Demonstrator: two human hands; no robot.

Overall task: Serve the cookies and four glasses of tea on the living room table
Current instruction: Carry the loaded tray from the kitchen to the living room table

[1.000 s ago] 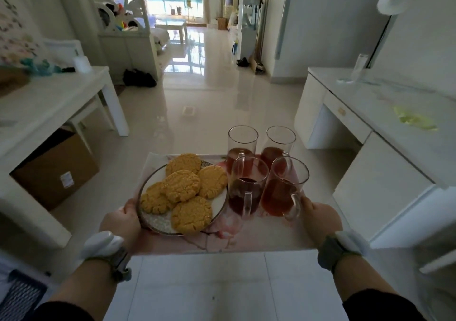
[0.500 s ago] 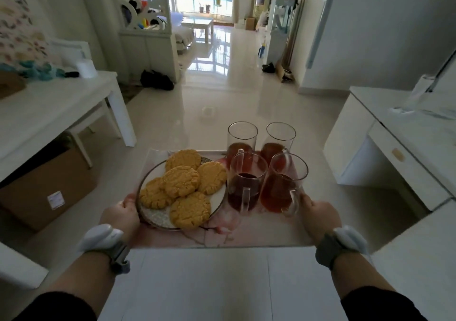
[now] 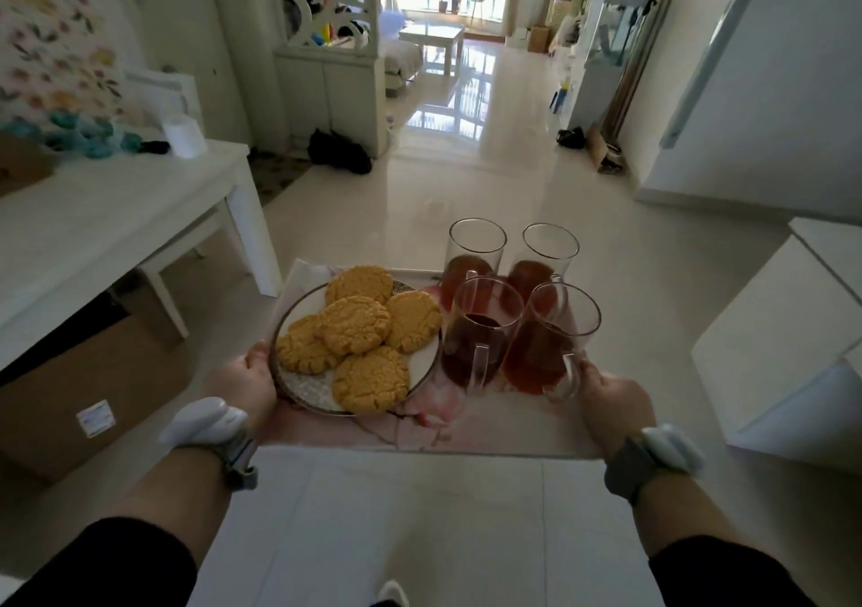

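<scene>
I carry a pale tray (image 3: 503,424) level in front of me, above the floor. My left hand (image 3: 242,380) grips its left edge and my right hand (image 3: 611,396) grips its right edge. On the tray's left sits a round plate (image 3: 308,389) with several golden cookies (image 3: 354,324). To the right stand several handled glasses of dark red tea (image 3: 480,336), upright in two rows. A low white table (image 3: 434,37) stands far ahead near the bright window.
A white bench table (image 3: 107,214) with a cardboard box (image 3: 88,396) under it lies to my left. White cabinets (image 3: 788,340) stand to my right. A white partition cabinet (image 3: 326,79) and dark shoes (image 3: 340,151) are ahead left. Glossy tiled floor runs down the hallway.
The view has swung left and moved forward. The right-hand desk has slid out of frame and the far living room table has come more into view. Both hands keep holding the tray.
</scene>
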